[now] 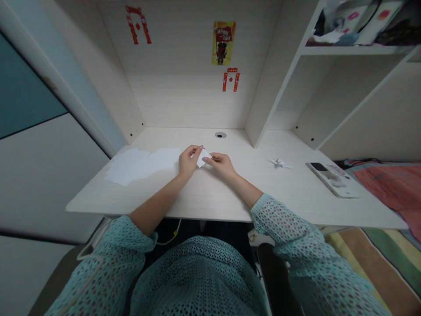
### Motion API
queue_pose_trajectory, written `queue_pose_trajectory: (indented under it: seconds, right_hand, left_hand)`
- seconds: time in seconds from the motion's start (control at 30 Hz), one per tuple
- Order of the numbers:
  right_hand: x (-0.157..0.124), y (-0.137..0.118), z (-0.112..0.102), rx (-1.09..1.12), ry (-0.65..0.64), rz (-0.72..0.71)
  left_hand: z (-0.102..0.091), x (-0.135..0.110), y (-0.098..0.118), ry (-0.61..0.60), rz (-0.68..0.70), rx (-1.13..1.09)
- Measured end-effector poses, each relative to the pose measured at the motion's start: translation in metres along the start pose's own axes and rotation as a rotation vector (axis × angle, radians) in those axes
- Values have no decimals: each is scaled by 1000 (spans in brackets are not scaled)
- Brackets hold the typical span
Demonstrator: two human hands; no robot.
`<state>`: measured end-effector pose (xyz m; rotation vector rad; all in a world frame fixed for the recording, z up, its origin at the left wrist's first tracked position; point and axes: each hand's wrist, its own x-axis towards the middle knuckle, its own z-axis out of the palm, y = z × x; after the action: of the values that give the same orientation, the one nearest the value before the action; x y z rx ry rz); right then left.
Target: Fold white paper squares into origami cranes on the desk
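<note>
Between my two hands is a small folded piece of white paper (203,158), held just above the desk. My left hand (189,160) pinches its left and upper edge with thumb and fingers. On the other side, my right hand (222,163) grips the right edge, thumb on top and fingers curled behind. Several white paper sheets (134,166) lie spread on the desk to the left of my left hand. Off to the right rests a small folded white paper figure (279,163) with thin pointed arms.
The white desk (210,197) ends close to my body. A white phone (332,179) lies at its right side. A round cable hole (220,135) sits near the back panel. An upright divider (272,74) stands behind on the right, with a filled shelf (355,50) above.
</note>
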<state>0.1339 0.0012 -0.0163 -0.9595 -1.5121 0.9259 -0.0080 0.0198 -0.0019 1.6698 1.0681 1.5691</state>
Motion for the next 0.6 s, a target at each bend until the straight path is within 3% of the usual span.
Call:
queue_pose_trajectory:
  seconds: [0.13, 0.27, 0.4, 0.5, 0.6]
  right_hand:
    - [6, 10, -9, -21, 102, 6]
    - [9, 14, -17, -176, 233, -13]
    - [7, 8, -19, -298, 205, -79]
    - [5, 4, -19, -369, 141, -151]
    - [6, 4, -18, -255, 139, -91]
  left_hand:
    - [0, 5, -10, -159, -125, -100]
    - [1, 3, -19, -298, -177, -40]
    - [2, -4, -20, -446, -177, 57]
    - [3, -4, -20, -458, -176, 54]
    - [2, 0, -23, -376, -250, -13]
